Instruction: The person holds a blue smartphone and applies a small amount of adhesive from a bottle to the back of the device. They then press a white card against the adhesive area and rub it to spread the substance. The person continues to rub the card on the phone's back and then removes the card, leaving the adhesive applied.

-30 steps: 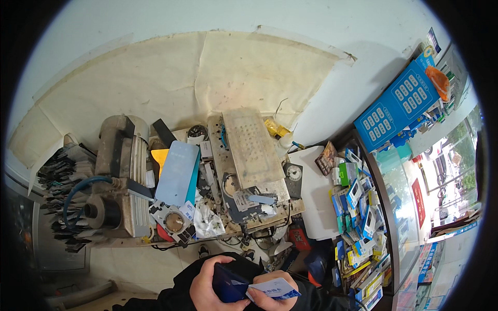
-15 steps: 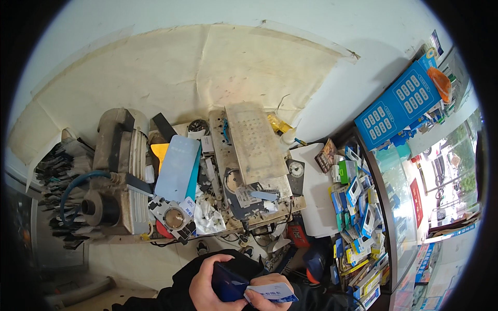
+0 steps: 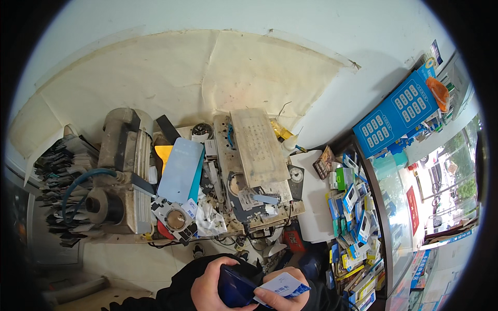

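Low in the middle of the view, my left hand (image 3: 203, 285) is closed round a flat, glossy dark blue slab (image 3: 234, 288), shaped much like a phone. My right hand (image 3: 296, 296) pinches a white card (image 3: 282, 284) with a blue patterned edge, thumb on top. The card lies against the slab's right side and covers part of it. Whether the card's near edge touches or slips under the slab I cannot tell. Both hands are close together in front of my dark sleeves, below the front edge of the cluttered workbench (image 3: 264, 226).
A grimy motor-like machine (image 3: 124, 155) stands on the bench's left, beside stacked thin packets (image 3: 65, 181). A light blue panel (image 3: 180, 168) and a perforated plate (image 3: 259, 145) lie mid-bench. Small boxes (image 3: 358, 223) crowd the right, next to a glass counter (image 3: 397, 207).
My right hand has moved slightly right and up with the card, showing more of its white face. The dark blue slab has tilted a little in my left hand.
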`<state>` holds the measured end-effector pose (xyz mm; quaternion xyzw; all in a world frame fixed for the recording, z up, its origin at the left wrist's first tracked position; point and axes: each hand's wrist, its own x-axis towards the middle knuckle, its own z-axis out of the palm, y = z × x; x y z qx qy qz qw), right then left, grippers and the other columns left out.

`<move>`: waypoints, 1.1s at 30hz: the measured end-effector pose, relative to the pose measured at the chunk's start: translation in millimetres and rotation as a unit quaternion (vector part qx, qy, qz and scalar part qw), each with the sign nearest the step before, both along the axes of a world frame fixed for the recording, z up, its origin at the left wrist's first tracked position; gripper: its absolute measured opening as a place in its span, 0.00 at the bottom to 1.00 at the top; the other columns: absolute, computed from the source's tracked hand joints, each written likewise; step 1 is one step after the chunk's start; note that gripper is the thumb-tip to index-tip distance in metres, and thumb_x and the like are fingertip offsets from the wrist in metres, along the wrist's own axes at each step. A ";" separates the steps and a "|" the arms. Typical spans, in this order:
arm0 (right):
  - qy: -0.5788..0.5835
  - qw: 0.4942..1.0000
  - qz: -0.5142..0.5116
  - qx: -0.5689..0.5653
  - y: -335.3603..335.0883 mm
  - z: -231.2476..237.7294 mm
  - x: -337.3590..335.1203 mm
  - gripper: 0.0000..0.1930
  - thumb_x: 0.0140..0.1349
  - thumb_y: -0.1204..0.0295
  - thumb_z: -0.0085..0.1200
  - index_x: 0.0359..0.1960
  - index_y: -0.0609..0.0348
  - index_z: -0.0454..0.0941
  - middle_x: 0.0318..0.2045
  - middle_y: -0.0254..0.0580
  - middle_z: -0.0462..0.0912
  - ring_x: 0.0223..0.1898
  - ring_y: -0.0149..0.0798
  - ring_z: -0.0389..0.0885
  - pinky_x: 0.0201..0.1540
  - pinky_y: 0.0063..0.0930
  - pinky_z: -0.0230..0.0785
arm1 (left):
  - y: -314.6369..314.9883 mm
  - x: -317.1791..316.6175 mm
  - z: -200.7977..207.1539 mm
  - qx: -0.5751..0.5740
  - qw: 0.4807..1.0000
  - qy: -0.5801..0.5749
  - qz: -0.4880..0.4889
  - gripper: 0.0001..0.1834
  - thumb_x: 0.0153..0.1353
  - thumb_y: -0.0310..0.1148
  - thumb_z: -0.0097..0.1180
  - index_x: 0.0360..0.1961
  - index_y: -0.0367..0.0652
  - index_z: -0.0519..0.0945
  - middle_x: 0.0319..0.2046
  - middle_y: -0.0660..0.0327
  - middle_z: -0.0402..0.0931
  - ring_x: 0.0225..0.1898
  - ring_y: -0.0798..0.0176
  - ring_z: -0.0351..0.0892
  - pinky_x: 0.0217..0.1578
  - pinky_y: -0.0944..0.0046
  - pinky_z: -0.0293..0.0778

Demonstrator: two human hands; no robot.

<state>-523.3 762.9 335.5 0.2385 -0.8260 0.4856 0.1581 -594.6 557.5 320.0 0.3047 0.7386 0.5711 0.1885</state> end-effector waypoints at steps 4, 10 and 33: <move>-0.027 1.000 -0.004 -0.007 1.4 7.6 -2.1 0.17 0.45 0.82 0.67 0.41 0.62 0.85 0.25 0.43 0.81 0.23 0.45 0.79 0.25 0.37 0.70 | -1.0 0.2 1.4 0.002 1.000 -0.018 -0.011 0.48 0.39 0.39 0.80 0.59 0.37 0.64 0.47 0.45 0.73 0.47 0.45 0.79 0.45 0.53 0.75; -0.057 0.998 0.024 0.020 6.7 13.4 -7.8 0.12 0.51 0.79 0.68 0.39 0.62 0.85 0.23 0.42 0.80 0.20 0.44 0.78 0.21 0.35 0.65 | -1.4 2.6 -2.9 -0.002 0.999 -0.013 -0.040 0.48 0.39 0.41 0.79 0.59 0.38 0.64 0.46 0.46 0.73 0.46 0.44 0.79 0.44 0.52 0.76; -0.396 0.912 0.010 -0.104 8.3 21.0 -22.3 0.05 0.65 0.75 0.60 0.36 0.65 0.84 0.21 0.40 0.83 0.21 0.31 0.79 0.25 0.25 0.66 | 9.7 11.1 10.8 0.007 0.993 0.104 -0.050 0.48 0.41 0.48 0.76 0.60 0.40 0.66 0.47 0.46 0.76 0.45 0.39 0.81 0.43 0.48 0.78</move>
